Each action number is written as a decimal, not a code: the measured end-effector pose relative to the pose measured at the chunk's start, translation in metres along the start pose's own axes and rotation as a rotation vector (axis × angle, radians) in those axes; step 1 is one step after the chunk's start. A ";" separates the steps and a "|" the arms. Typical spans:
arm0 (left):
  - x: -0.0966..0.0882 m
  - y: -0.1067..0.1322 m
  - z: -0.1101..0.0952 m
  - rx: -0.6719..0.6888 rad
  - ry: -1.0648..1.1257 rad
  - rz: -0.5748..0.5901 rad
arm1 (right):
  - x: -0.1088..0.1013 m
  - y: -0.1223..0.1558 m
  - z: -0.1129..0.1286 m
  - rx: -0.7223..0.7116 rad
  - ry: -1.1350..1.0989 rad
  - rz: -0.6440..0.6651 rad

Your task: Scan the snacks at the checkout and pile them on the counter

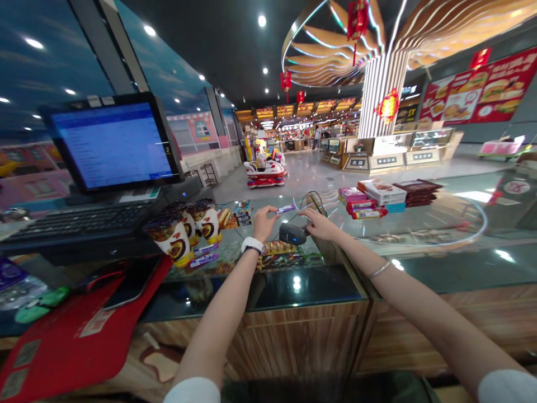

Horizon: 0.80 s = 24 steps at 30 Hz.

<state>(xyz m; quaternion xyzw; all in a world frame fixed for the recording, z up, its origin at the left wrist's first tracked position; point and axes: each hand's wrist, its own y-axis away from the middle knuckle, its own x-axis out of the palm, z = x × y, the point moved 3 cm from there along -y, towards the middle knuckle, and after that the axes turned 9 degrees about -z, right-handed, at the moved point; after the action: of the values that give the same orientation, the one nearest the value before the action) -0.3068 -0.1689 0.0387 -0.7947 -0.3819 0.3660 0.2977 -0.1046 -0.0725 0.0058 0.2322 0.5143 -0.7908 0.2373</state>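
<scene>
My left hand [264, 223], with a white watch on its wrist, pinches one end of a small purple-wrapped snack bar [286, 209]. My right hand [321, 224] closes over the back of a black handheld barcode scanner [291, 233], whose blue light is lit. The scanner's nose points towards the bar, with a small gap between them. Both hands are above a glass-topped shop counter [308, 285]. A black cable [314, 202] curls away behind the scanner.
Left of my hands are a touchscreen till monitor [113, 143], a black keyboard [79, 224], cups of chocolate snacks [172, 240], and a phone [132, 282] on a red mat [79, 330]. Stacked snack boxes [371, 196] stand on the glass to the right.
</scene>
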 end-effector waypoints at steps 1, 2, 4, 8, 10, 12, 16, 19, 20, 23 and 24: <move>0.000 0.000 -0.004 0.010 0.010 0.004 | -0.003 -0.001 0.001 0.027 0.009 -0.060; 0.000 0.001 -0.008 0.020 0.021 0.008 | -0.005 -0.002 0.002 0.052 0.012 -0.110; -0.001 0.002 -0.017 0.036 0.037 0.010 | -0.009 -0.003 0.005 0.084 -0.004 -0.185; -0.001 0.006 -0.037 0.042 0.045 0.025 | -0.013 -0.003 0.013 0.070 -0.047 -0.273; 0.000 0.007 -0.046 0.046 0.041 0.040 | -0.016 -0.004 0.016 0.063 -0.044 -0.320; 0.001 0.009 -0.055 0.050 0.032 0.050 | -0.021 -0.004 0.019 0.088 -0.021 -0.383; 0.006 0.011 -0.074 0.050 0.028 0.056 | -0.041 -0.003 0.027 0.138 0.102 -0.457; 0.013 0.014 -0.090 0.048 0.045 0.071 | -0.061 0.001 0.034 0.095 0.273 -0.430; 0.017 0.015 -0.095 0.053 0.049 0.085 | -0.068 0.005 0.034 0.075 0.342 -0.421; 0.032 0.018 -0.112 0.075 0.051 0.133 | -0.092 0.019 0.030 0.008 0.530 -0.417; 0.039 0.019 -0.119 0.086 0.050 0.148 | -0.100 0.025 0.027 -0.024 0.576 -0.415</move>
<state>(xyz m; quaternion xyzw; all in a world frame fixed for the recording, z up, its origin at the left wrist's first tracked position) -0.1862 -0.1701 0.0762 -0.8161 -0.2983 0.3832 0.3131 -0.0144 -0.0924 0.0596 0.3337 0.6056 -0.7180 -0.0804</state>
